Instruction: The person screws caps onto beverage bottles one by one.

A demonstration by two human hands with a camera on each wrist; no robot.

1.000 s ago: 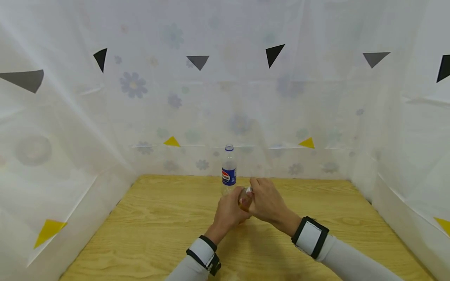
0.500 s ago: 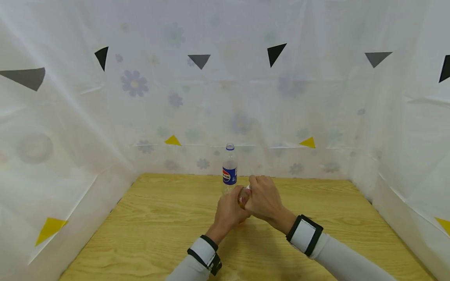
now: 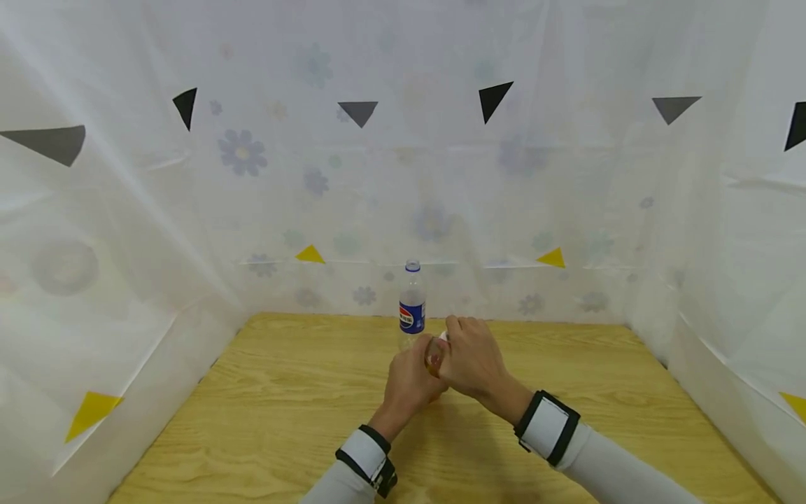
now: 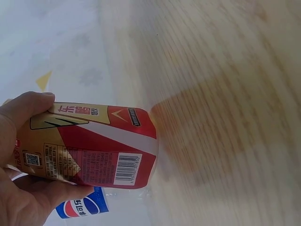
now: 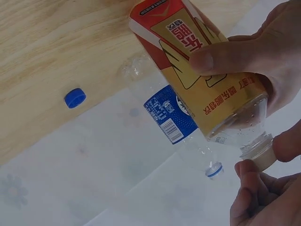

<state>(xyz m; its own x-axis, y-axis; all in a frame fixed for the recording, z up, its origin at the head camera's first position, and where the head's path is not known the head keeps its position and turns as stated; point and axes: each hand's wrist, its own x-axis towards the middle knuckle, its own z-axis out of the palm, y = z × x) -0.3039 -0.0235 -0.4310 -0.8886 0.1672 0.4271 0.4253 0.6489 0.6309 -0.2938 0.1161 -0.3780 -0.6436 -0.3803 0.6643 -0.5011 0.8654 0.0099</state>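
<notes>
Right wrist view, red-and-gold bottle [image 5: 183, 75]: here it is, neck up, above the middle of the table [image 3: 283, 399], nearer the far edge; can't tell whether its base touches.
Left hand [image 3: 409, 378]: wrapped round that bottle's label!
White cap [image 5: 263, 157]: right at the neck, threads showing.
Right hand [image 3: 475, 360]: thumb and fingers pinching this cap.
Blue-labelled bottle [image 3: 412, 316]: upright, mouth open, just beyond the left hand.
Blue cap [image 5: 75, 98]: lying to its right, near the far edge.
Flowered curtain [image 3: 428, 189]: rising behind that edge.
</notes>
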